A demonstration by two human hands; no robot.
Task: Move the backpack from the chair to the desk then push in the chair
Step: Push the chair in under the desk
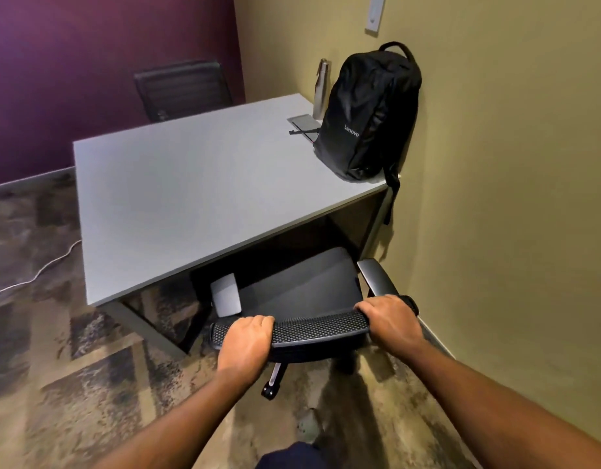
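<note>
A black backpack (pixel 368 113) stands upright on the far right corner of the grey desk (pixel 177 191), leaning on the yellow wall, one strap hanging over the desk edge. The black office chair (pixel 302 289) sits partly under the desk, its seat half beneath the desktop. My left hand (pixel 246 340) grips the left end of the mesh backrest top. My right hand (pixel 388 319) grips the right end, beside the grey armrest.
A metal bottle (pixel 321 89) and a flat grey device (pixel 304 125) lie behind the backpack. A second dark chair (pixel 182 89) stands at the desk's far side. A white cable (pixel 38 272) runs over the carpet on the left. The yellow wall is close on the right.
</note>
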